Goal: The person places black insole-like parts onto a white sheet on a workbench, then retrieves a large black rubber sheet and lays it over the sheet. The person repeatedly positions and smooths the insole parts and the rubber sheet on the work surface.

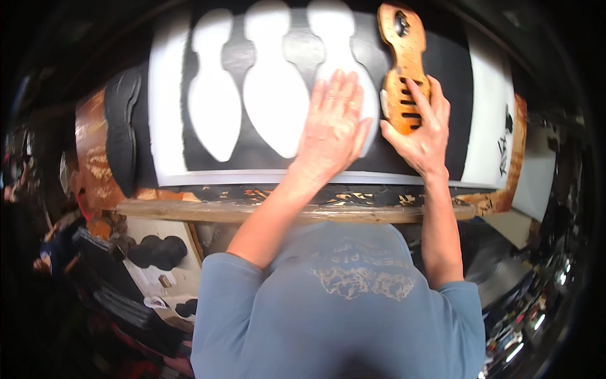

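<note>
My left hand [334, 123] lies flat, fingers stretched and nearly side by side, on a white sole-shaped area [329, 25] of a black sheet [237, 54]. Two more white shapes [214, 114] of the same outline are to its left. My right hand [426, 129] grips the near end of an orange-brown, sole-shaped cutting die or template [407, 57]. That piece has a round hole at its far end and several dark slots across its wide part. Its underside is hidden.
White sheet borders [167, 107] edge the black sheet on a worn worktable [91, 129]. Black wavy-edged pieces [120, 123] lie at the left. A wooden rail [278, 213] runs along the near edge. Below left, a pale surface [151, 278] carries dark pieces.
</note>
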The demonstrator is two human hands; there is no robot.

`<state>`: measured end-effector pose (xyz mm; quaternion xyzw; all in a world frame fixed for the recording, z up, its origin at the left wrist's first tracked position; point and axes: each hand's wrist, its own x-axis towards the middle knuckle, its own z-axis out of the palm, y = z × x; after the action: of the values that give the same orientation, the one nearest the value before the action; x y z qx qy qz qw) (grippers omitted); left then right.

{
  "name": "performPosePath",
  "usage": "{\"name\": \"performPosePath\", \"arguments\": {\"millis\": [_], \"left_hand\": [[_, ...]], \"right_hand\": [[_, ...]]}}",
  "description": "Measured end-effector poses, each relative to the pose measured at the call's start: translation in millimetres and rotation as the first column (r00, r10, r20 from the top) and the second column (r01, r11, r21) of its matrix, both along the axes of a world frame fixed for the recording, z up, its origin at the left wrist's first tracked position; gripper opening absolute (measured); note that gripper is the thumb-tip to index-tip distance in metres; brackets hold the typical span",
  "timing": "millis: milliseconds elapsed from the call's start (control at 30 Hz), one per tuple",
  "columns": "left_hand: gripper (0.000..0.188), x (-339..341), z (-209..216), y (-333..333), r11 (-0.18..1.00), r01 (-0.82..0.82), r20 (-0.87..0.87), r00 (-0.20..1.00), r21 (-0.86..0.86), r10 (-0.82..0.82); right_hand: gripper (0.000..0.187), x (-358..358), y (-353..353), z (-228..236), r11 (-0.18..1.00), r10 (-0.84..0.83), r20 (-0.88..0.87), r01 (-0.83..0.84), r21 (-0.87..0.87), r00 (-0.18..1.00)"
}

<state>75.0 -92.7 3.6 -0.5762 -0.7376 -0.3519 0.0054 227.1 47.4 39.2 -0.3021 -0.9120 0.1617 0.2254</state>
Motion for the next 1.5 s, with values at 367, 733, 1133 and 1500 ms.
{"name": "performPosePath", "arguments": {"millis": [367,733,1133,1500], "left_hand": [[0.017,21,7,-51,0.921,-0.021,0.347,0.93,0.388,-0.125],[0.024,85,-35,-132,0.989,-0.048,0.212,0.977,0.137,0.018],[0.031,84,-46,-132,0.977,-0.026,0.132,0.991,0.213,-0.003],[0.035,87,-53,-127,0.985,-0.068,0.079,0.995,0.157,0.056]], "right_hand": [[0.051,53,3,-20,0.945,-0.179,-0.256,0.093,-0.315,0.95],[0.045,96,-18,-72,0.987,-0.149,-0.27,0.158,0.012,0.951],[0.029,132,-53,-73,0.993,-0.096,-0.368,0.114,0.027,0.925],[0.033,136,-97,-105,0.983,-0.168,-0.132,0.156,-0.095,0.977]]}}
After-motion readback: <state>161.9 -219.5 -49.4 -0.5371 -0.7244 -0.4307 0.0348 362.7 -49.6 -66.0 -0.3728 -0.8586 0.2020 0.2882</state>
